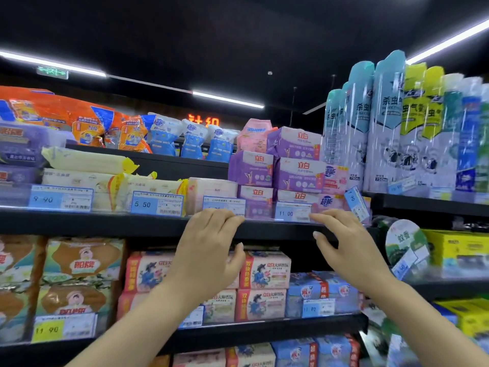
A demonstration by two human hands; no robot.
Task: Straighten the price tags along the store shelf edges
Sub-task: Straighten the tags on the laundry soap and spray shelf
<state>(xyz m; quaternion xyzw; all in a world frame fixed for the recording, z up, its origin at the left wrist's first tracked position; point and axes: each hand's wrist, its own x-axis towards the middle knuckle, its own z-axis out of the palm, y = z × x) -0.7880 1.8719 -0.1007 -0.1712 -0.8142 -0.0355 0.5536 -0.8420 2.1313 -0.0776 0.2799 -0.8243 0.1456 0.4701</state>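
At the shelf edge point(148, 223), both hands are raised palm-forward, fingers loosely curled. The left hand point(209, 242) rests its fingertips on the lower rim of a partly covered price tag point(225, 205), apparently to level it. The right hand point(341, 242) touches the clear strip beside the 11.00 tag point(292, 212); neither hand plainly pinches anything. Farther right, the 7.90 tag point(356, 203) hangs tilted, probably next. Behind them stand purple soap boxes point(296, 170).
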